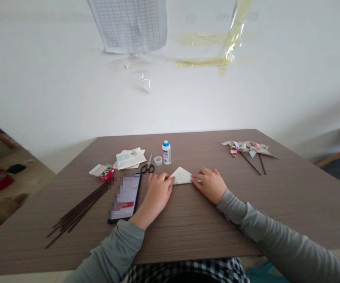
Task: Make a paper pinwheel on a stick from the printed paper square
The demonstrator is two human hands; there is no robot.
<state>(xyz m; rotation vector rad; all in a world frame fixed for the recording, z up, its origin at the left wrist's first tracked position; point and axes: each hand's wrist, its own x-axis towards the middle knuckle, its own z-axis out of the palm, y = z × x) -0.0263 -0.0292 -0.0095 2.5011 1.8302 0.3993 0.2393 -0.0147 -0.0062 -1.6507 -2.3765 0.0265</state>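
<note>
A piece of printed paper [181, 176], folded to a triangle with its point away from me, lies on the brown table [187, 224]. My left hand [159, 190] has its fingertips on the left corner, and the fingers are curled close together. At the right corner my right hand [210, 184] holds the paper between thumb and fingers. Just behind the paper stands a white glue bottle [166, 152] with a blue cap. Scissors [148, 165] and a small clear cup [158, 160] are beyond my left hand.
Left of my left hand lies a phone [125, 196], with dark sticks [80, 208] farther left. Paper sheets [130, 158] and a red-and-white box [103, 172] are behind them. Paper pinwheels [248, 148] on sticks lie at the back right, before a wall [202, 106].
</note>
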